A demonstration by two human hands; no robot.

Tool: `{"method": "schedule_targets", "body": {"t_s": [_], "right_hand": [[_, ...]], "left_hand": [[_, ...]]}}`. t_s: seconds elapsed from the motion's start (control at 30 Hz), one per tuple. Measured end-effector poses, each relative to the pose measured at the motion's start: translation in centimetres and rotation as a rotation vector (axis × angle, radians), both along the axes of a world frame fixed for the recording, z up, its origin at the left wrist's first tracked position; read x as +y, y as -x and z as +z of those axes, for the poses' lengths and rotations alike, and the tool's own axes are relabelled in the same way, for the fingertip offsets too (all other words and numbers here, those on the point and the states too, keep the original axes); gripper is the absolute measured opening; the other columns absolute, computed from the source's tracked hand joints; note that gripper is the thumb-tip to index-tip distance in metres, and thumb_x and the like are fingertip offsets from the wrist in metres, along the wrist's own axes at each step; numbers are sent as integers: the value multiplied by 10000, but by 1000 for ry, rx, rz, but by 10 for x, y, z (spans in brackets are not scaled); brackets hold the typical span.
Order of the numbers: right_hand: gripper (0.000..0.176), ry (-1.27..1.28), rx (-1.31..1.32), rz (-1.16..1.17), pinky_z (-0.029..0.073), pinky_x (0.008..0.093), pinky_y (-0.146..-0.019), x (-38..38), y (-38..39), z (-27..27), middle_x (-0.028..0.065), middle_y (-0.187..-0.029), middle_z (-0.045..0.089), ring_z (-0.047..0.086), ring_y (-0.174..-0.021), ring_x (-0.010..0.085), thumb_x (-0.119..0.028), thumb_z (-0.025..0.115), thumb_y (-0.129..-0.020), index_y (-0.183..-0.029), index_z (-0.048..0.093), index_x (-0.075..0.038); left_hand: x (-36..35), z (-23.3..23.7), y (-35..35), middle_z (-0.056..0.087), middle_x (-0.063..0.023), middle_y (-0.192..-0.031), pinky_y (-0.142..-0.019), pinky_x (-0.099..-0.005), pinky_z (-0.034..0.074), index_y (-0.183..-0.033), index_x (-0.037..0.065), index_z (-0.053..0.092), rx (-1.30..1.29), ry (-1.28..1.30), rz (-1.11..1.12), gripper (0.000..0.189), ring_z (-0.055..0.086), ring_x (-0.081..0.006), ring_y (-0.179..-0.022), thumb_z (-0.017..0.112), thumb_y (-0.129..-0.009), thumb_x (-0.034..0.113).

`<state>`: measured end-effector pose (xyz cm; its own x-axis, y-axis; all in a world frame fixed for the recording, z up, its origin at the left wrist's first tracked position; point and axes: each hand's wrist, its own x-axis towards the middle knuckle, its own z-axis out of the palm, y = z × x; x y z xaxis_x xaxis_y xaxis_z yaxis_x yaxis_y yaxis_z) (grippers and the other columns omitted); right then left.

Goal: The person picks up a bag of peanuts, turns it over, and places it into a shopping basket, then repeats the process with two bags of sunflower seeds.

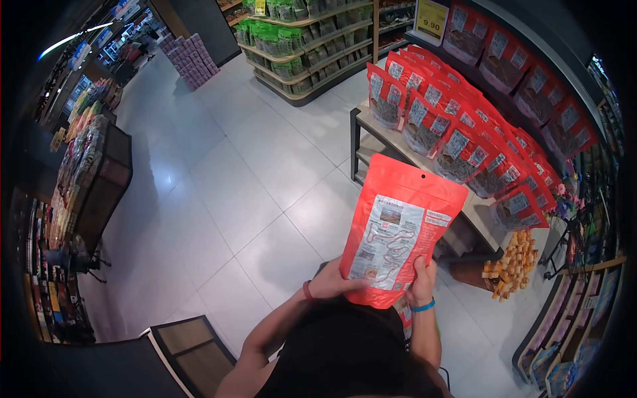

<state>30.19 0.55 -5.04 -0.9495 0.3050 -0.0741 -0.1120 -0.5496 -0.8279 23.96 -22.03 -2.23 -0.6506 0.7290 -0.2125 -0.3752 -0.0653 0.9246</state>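
Note:
A red pouch (pixel 391 245) with a silvery printed label faces me, held up in front of my body. My left hand (pixel 337 281) grips its lower left edge, thumb lying across the front. On the lower right side, my right hand (pixel 422 281) holds the pouch with the thumb on its face; the other fingers are mostly hidden behind it. Just beyond the pouch, similar red pouches (pixel 458 151) with clear lower windows stand in rows on a wooden display table (pixel 474 215).
A yellow price sign (pixel 430 21) stands behind the pouches. Tiered shelves (pixel 302 79) with green-topped bags are at the back. Stacked purple packs (pixel 190 61) stand on the tiled floor (pixel 219 172). A goods stand (pixel 99 179) is at left, and a wooden-framed box (pixel 192 355) at lower left.

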Motion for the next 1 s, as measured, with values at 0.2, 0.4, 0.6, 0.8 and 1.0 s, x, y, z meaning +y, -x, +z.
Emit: {"method": "schedule_targets", "body": {"t_s": [0.2,0.4,0.6,0.8,1.0], "right_hand": [[467,24,-6,46,514,336,-875,5,1,-5,116,-1164,648,645,-1006,195,-330,612,-951,-1225,550,43],[484,92,-5,-5,505,340,-903,17,-17,-30,96,-1186,640,631,-1048,183,-300,667,-919,-1254,539,25],[675,-119,-167,159,438,318,-1001,14,-57,-24,41,-1238,601,546,-1140,123,-90,818,-762,-1340,476,-16],[572,41,-261,-111,448,334,-1001,5,-101,-39,64,-1240,613,557,-1138,143,-31,747,-809,-1325,501,-9],[570,44,-380,-432,453,320,-984,-14,-143,-53,93,-1220,626,568,-1106,152,-114,737,-842,-1332,486,33]], "left_hand": [[1,-5,2,554,-114,-1322,-1040,-353,418,-1378,-40,402,-29,-27,-4,677,533,-181,-1200,757,-831,143],[16,-18,2,599,-107,-1259,-1007,-349,445,-1326,-41,466,-10,22,-44,595,567,-176,-1149,748,-830,127],[34,-38,3,669,-87,-1111,-923,-337,488,-1203,-34,579,4,92,27,477,628,-180,-1027,758,-777,84],[71,-41,13,642,-91,-1141,-923,-338,482,-1224,-34,542,130,204,-415,558,611,-198,-1046,790,-731,50],[123,-51,16,597,-113,-1192,-963,-360,467,-1288,-39,445,181,314,-755,638,595,-214,-1081,771,-744,29]]}}
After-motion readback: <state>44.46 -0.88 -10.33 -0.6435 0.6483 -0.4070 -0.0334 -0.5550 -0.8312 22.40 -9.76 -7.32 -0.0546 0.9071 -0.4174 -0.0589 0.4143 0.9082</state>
